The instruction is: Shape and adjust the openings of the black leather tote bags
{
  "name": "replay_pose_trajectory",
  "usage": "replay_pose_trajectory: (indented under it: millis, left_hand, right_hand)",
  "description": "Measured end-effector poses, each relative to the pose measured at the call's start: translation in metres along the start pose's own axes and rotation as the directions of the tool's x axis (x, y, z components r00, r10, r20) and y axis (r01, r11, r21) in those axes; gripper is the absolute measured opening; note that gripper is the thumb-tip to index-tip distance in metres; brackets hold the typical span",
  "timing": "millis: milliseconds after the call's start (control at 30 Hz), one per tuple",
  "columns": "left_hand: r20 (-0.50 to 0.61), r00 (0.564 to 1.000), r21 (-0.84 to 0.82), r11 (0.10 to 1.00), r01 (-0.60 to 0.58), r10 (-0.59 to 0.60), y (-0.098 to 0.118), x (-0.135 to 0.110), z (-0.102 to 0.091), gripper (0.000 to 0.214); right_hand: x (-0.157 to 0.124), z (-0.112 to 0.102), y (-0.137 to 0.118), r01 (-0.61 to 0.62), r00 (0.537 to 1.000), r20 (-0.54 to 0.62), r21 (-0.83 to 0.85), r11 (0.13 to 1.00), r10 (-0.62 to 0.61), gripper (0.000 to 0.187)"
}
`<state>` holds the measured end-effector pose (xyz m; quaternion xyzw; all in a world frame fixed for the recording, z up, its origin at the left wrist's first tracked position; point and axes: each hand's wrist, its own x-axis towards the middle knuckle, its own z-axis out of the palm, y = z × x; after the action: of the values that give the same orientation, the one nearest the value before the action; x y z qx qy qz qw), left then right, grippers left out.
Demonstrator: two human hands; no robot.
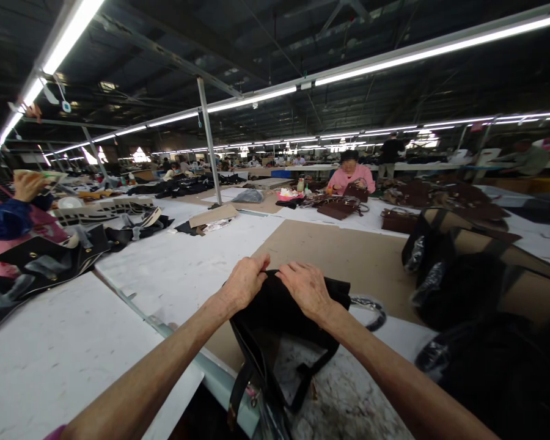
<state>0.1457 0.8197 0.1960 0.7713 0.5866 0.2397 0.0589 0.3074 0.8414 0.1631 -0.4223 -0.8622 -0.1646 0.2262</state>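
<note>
A black bag (pixel 284 311) stands at the near edge of the table, with straps and a plastic-wrapped handle (pixel 371 308) hanging off it. My left hand (pixel 247 281) grips the bag's top edge from the left, fingers curled over it. Close beside it, my right hand (pixel 305 287) has its fingers bent over the same edge. Part of the bag's inside shows below my hands. A dark strap (pixel 241 391) with metal fittings dangles at the table's edge.
Several black bags with tan insides (pixel 467 263) crowd the right side. At left are black bag pieces (pixel 64 250) and a person's sleeve (pixel 9 220). Across the table, a person in pink (pixel 348 177) handles brown bags (pixel 337 208). A brown board (pixel 330 250) covers the middle.
</note>
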Motion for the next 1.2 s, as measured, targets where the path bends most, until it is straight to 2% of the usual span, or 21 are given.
replay_pose_trajectory:
  millis: [133, 300, 433, 600, 667, 767, 900, 1067, 1200]
  left_hand:
    - [-0.002, 1.0, -0.082, 0.996, 0.018, -0.019, 0.003, 0.001, -0.001, 0.031]
    - [0.082, 0.996, -0.186, 0.982, 0.038, -0.023, -0.001, 0.004, 0.001, 0.019]
    - [0.101, 0.992, -0.159, 0.983, 0.088, -0.073, -0.008, 0.007, 0.002, 0.02]
    - [0.116, 0.988, -0.158, 0.98, 0.123, -0.105, -0.009, 0.011, 0.003, 0.02]
    - [0.121, 0.986, -0.153, 0.979, 0.132, -0.114, -0.007, 0.011, 0.002, 0.02]
    - [0.11, 0.987, -0.153, 0.979, 0.132, -0.115, -0.005, 0.008, 0.001, 0.019]
    - [0.11, 0.986, -0.174, 0.974, 0.144, -0.126, -0.005, 0.007, 0.001, 0.019]
    - [0.098, 0.988, -0.226, 0.964, 0.138, -0.118, -0.005, 0.007, 0.0, 0.018]
    - [0.088, 0.991, -0.288, 0.949, 0.125, -0.104, -0.009, 0.003, -0.002, 0.017]
  right_hand:
    - [0.007, 0.001, -0.009, 0.012, 1.0, 0.023, 0.053, 0.999, -0.013, 0.021]
    - [0.009, 0.002, -0.008, -0.013, 0.999, 0.042, 0.086, 0.996, 0.009, 0.019]
    - [-0.007, -0.007, 0.016, -0.064, 0.995, 0.078, 0.054, 0.997, 0.06, 0.019]
    - [-0.042, -0.021, 0.056, -0.165, 0.984, 0.073, -0.008, 0.986, 0.165, 0.025]
    - [-0.054, -0.022, 0.067, -0.202, 0.978, 0.068, 0.036, 0.979, 0.199, 0.023]
    - [-0.062, -0.022, 0.075, -0.224, 0.974, 0.078, 0.207, 0.953, 0.212, 0.024]
    - [-0.064, -0.023, 0.081, -0.25, 0.965, 0.172, 0.395, 0.884, 0.197, 0.026]
    - [-0.059, -0.028, 0.086, -0.359, 0.93, 0.239, 0.425, 0.831, 0.28, 0.027]
    - [-0.06, -0.053, 0.071, -0.402, 0.904, 0.318, 0.4, 0.824, 0.287, 0.028]
